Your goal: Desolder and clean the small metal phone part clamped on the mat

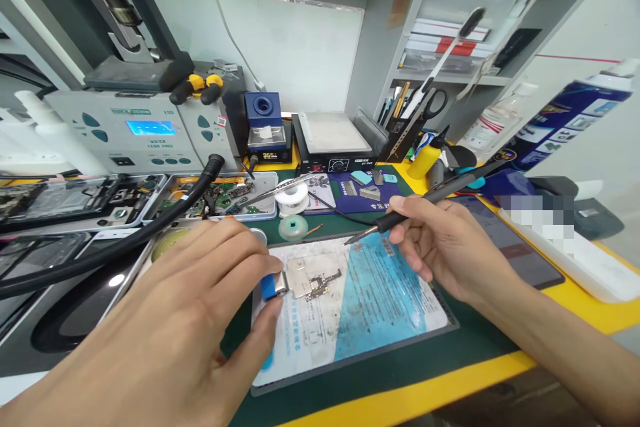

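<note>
My left hand (215,300) is closed, pinching a small blue piece with a silver metal end (270,286) between thumb and fingers; I cannot make out its exact kind. Just right of it lie a flat silver plate (300,279) and a small phone circuit board (323,285), both on a stained white-and-blue work mat (380,307). In my right hand (440,240) a soldering iron (390,221) is gripped like a pen. Its tip points left and down, above the mat's upper edge and apart from the board.
Behind the mat are a solder spool (292,199), a green reel (293,228), tweezers (280,190) and a tray of circuit boards (225,195). A black hose (165,220) crosses at left from the rework station (150,127). A hot plate (335,137) stands at the back, a spray can (565,120) at right.
</note>
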Motion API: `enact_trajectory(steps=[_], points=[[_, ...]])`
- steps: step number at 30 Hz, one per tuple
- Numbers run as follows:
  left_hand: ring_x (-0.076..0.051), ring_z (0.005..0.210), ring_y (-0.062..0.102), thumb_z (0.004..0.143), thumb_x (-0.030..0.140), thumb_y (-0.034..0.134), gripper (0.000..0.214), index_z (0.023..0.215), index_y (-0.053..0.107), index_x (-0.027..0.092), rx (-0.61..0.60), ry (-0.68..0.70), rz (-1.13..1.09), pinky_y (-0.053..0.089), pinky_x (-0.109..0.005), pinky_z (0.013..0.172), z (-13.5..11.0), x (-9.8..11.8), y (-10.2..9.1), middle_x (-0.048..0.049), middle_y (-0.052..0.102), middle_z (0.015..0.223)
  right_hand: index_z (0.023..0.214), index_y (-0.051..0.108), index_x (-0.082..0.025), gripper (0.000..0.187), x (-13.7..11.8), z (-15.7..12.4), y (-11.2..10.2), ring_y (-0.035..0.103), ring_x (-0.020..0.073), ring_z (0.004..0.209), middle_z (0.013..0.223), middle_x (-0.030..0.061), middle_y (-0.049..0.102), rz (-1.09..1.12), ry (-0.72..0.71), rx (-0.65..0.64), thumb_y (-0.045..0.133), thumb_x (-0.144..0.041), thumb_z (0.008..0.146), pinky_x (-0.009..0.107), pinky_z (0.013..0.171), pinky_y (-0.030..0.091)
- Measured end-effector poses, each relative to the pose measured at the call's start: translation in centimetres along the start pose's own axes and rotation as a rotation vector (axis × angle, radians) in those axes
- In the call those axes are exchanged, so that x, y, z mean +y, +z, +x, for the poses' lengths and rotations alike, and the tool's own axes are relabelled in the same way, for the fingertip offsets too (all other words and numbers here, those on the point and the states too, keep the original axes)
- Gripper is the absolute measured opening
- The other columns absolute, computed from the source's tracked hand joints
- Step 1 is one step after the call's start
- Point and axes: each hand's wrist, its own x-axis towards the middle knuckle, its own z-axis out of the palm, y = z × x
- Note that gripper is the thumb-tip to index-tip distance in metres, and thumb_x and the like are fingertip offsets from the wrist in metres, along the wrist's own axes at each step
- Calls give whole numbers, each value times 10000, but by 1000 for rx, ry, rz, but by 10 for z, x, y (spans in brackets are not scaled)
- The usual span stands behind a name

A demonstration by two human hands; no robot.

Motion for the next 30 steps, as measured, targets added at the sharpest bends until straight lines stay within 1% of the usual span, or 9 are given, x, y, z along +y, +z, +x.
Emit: enact_trajectory(steps=[2,3,7,9,13,15,19,27,30], points=[[-267,1044,598,915,240,642,269,1183,632,267,-76,36,60,529,-528,878,0,-1,-3,-64,653,1135,529,748,-125,427,1,0,-1,473,88,274,380,44,586,0,-13,-7,905,-462,738,160,251,341],[-269,1050,593,915,226,651,278,1190,623,256,-83,43,72,522,-523,882,-1,-1,-4,-69,649,1144,556,753,-127,411,1,0,-2,493,91,285,424,53,629,2,-31,-8,907,-458,745,164,254,355],[-272,1036,582,913,232,658,266,1177,628,247,-80,43,61,489,-512,872,-1,-1,-6,-68,642,1130,779,791,-179,220,6,-6,-2,597,137,362,613,57,763,-43,-205,-8,885,-377,794,198,280,404],[-273,1033,582,916,228,655,257,1172,632,246,-84,44,58,489,-511,872,-1,0,-6,-65,643,1120,848,794,-208,134,10,-12,-1,606,154,370,560,26,731,-141,-322,12,846,-332,840,221,310,433],[-271,1052,576,922,219,646,266,1187,624,233,-93,51,64,497,-520,899,0,-1,-7,-69,639,1126,856,797,-238,47,15,-22,6,586,137,368,494,-18,669,-344,-497,123,803,-275,883,235,367,487],[-265,1054,579,922,218,646,265,1186,628,239,-97,45,65,502,-518,905,0,-2,-6,-64,640,1126,858,802,-239,33,17,-23,7,585,121,371,521,-25,680,-401,-569,132,800,-258,885,226,369,489],[-257,1029,603,929,307,638,242,1169,659,288,-21,58,70,529,-514,878,-2,-5,-1,-51,666,1119,891,828,-233,37,22,-19,4,563,111,363,545,-31,690,-522,-711,126,793,-226,882,236,352,456],[-267,986,649,943,419,582,200,1109,682,368,52,-19,31,581,-566,857,-3,-4,2,-32,711,1053,906,827,-254,76,25,-19,-1,580,107,395,581,-46,705,-580,-779,85,769,-204,904,232,373,478],[-275,998,652,935,378,606,218,1139,678,352,27,6,49,593,-567,861,-2,-3,2,-47,718,1075,892,823,-259,91,23,-20,0,581,98,395,584,-55,706,-595,-797,82,766,-189,898,221,384,483]])
